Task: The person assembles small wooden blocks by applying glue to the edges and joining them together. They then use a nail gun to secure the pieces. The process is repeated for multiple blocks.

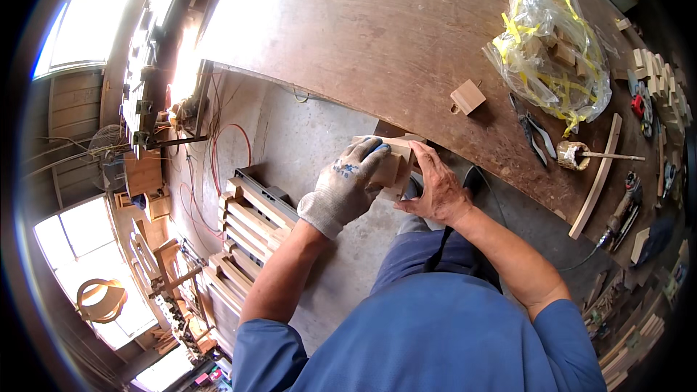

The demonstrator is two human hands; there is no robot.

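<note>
Between my two hands, at the table's near edge, is a pale wooden piece point(396, 167) with squared faces. My left hand point(345, 183), in a whitish knit glove, closes over its left side. A bit of blue shows by the gloved fingertips; I cannot make out what it is. My bare right hand point(440, 190) grips the right side of the same piece, thumb toward me and fingers on the far side. The hands partly hide its shape. On the tabletop beyond lies a small wooden block point(467, 97).
The brown table point(348, 43) carries a clear bag with yellow strips point(555, 58), pliers point(534, 134), a pot with a stick point(573, 156), a curved wooden strip point(599, 178) and a power tool point(624, 207). Slatted wooden frames point(250, 225) stand left; hoses point(213, 152) trail across the floor.
</note>
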